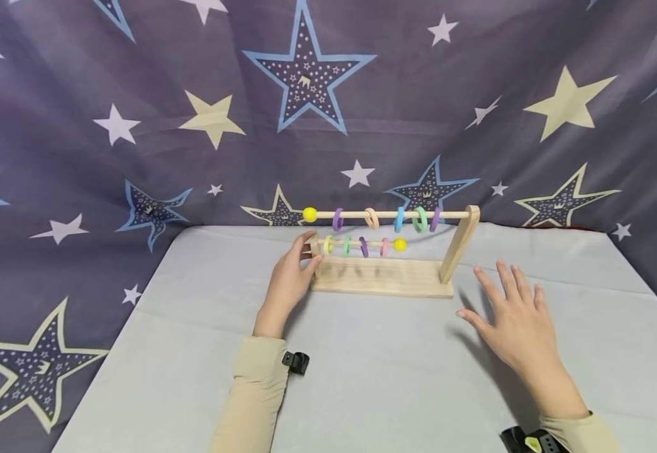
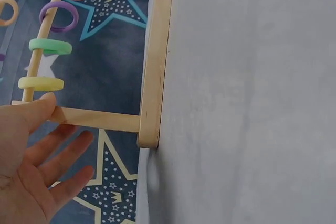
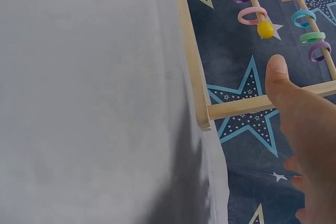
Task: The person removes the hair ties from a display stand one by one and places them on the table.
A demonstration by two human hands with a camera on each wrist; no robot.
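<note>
A wooden ring rack [image 1: 381, 279] stands on the table, with a short post on the left and a tall one on the right. My left hand [image 1: 288, 277] pinches the short post [image 2: 100, 119] near its top, between the thumb and the fingers behind it. Several coloured rings hang on the lower rod, among them a yellow ring [image 2: 41, 83] close to my thumb. The upper rod carries more rings, such as a blue ring [image 1: 398, 219]. A yellow ball [image 1: 400, 245] caps the lower rod. My right hand [image 1: 517, 324], fingers spread, hovers right of the rack, touching nothing.
A pale grey cloth [image 1: 385, 377] covers the table. Behind it hangs a dark curtain [image 1: 328, 151] printed with stars, close to the rack's back. Another yellow ball [image 1: 309, 214] ends the upper rod, above my left fingers. Each wrist wears a black strap device [image 1: 297, 363].
</note>
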